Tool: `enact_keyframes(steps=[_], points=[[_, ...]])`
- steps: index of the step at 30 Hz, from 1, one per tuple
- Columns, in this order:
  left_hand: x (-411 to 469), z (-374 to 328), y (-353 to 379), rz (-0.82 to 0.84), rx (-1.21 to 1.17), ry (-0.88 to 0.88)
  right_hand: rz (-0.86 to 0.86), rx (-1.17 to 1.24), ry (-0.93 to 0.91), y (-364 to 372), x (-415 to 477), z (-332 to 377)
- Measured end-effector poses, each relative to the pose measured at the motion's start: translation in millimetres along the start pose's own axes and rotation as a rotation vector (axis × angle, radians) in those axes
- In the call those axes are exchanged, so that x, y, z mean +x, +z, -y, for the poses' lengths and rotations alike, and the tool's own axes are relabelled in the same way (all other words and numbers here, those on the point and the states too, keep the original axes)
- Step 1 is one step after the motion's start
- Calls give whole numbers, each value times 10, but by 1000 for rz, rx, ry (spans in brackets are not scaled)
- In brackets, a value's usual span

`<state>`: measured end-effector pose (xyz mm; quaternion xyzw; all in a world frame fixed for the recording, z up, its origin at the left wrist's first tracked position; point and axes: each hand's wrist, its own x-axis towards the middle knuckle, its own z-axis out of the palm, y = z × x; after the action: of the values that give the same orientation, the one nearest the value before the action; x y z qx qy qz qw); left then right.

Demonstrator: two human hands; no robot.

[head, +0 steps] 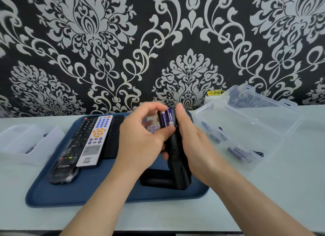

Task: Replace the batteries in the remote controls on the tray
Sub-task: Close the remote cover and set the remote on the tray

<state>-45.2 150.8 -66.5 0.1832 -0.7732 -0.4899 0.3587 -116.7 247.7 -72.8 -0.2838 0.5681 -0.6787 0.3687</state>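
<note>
Purple batteries are being pinched by our left hand, our right hand clamping the black remote; remotes left of our fingers are probably waiting.

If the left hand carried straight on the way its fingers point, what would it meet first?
Most likely the purple batteries in the black remote that the right hand holds. The left hand curls right at them, though depth is unclear.
</note>
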Motion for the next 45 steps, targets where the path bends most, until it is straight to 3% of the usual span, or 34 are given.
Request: enact_keyframes(steps=[3, 13, 17, 22, 28, 32, 35, 41, 45], points=[[11, -36, 4, 17, -299, -210, 29, -43, 17, 30, -23, -9], [63, -32, -56, -18, -435, -334, 166, -50, 1, -59, 8, 15], [103, -1, -113, 67, -353, -315, 174, -175, -15, -169, 14, 34], [101, 7, -95, 2, -180, -241, 112, -251, -37, -181, 36, -30], [77, 16, -79, -4, -154, -243, 145, -313, 5, -226, 52, -23], [120, 33, -183, 204, -78, -211, 81, -413, -24, -272, 73, -19], [136, 80, -280, 299, 248, -102, 2, -467, -11, -364, 98, 11], [-60, 140, -184, 837, 828, 19, -51, -381, 58, -439, 92, 82], [-111, 180, -92, 907, 905, 38, -14, -280, 118, -420, 79, 97]])
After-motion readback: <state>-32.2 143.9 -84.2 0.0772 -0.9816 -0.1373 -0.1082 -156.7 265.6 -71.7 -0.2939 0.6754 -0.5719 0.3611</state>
